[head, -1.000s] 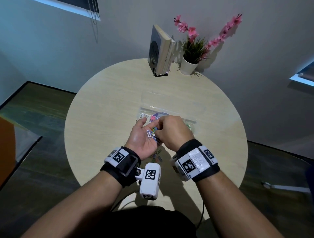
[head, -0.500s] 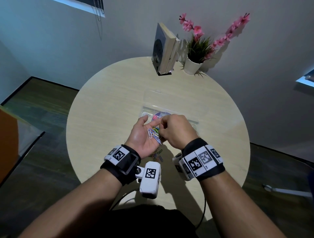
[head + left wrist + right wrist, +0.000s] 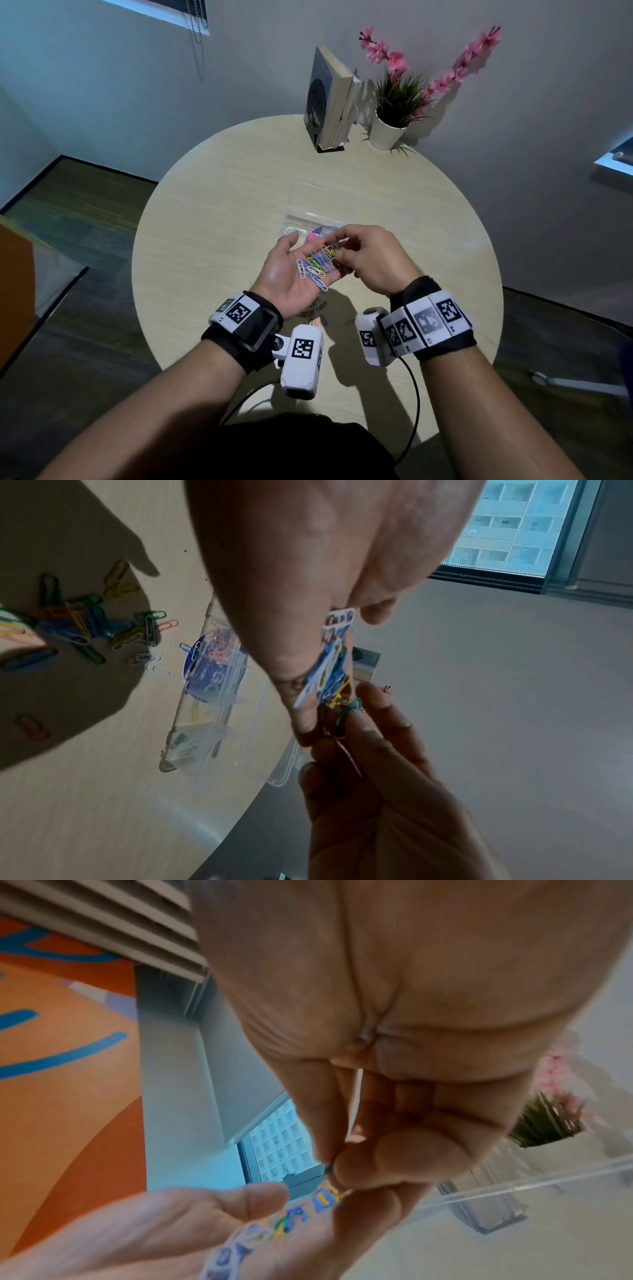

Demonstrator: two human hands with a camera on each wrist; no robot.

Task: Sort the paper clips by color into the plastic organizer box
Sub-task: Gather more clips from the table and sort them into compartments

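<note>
- The left hand (image 3: 291,270), centre of the head view, lies palm-up with fingers relaxed and spread. It serves as a tray for a mixed bunch of paper clips (image 3: 317,265), so colours can be picked out above the bench (image 3: 205,212).
- The right hand (image 3: 373,260), just right of it, has thumb and forefinger pinched together at the upper edge of the bunch. The right wrist view suggests a single clip in the pinch; its colour cannot be told.
- The plastic organizer box (image 3: 303,219) stands open just above the hands in the frame. Its compartments already hold sorted clips, within short reach.
- Loose clips (image 3: 85,626) lie unsorted on the bench, in the upper left of the left wrist view.
</note>
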